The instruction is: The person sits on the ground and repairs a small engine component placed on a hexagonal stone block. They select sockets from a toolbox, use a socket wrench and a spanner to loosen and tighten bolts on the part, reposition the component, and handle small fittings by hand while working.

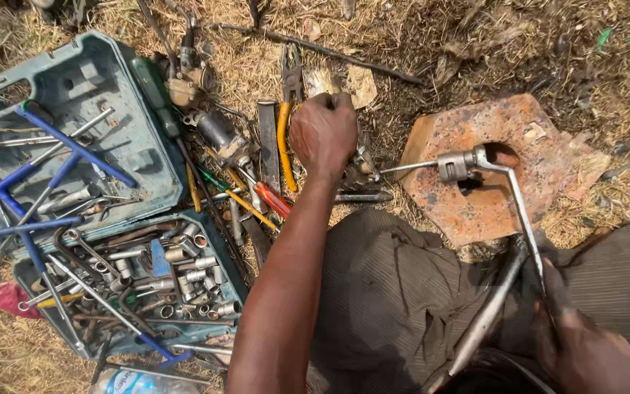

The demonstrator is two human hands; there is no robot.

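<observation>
— Socket wrench (501, 182), the bent steel one: where does it sit?

— At about three o'clock in the view, its socket head over the hole in a rusty flat metal plate (541, 138) lying on the dry grass. A thin rod (406, 168) sticks out of the socket toward nine o'clock. The handle runs down toward five o'clock into the right hand (585, 350).

— Is that hand closed?

— Yes, curled around the lower end of the handle, at the bottom right corner. A second, thicker metal bar (486, 314) lies just beside it, slanting across the person's dark trousers (395, 292).

— And the left hand (324, 131)?

— Stretched up toward twelve o'clock, fisted, knuckles up, among the loose tools on the ground. It looks clamped on something there, but I cannot tell what; a dark metal part (362, 168) shows just under its right edge.

— What lies around it?

— Just to its nine o'clock side, pliers with yellow handles (284, 124), a flat file (268, 138), and a red-handled screwdriver (271, 198). Further toward ten o'clock, a small carburettor (187, 80).

— The case?

— A grey-green plastic tool case (111, 80) lies open at nine o'clock. Blue T-handle wrenches (74, 149) cross the lid half; the lower half, toward seven o'clock, is heaped with loose sockets (195, 273) and spanners. A plastic bottle (136, 381) lies at the bottom edge below it.
</observation>
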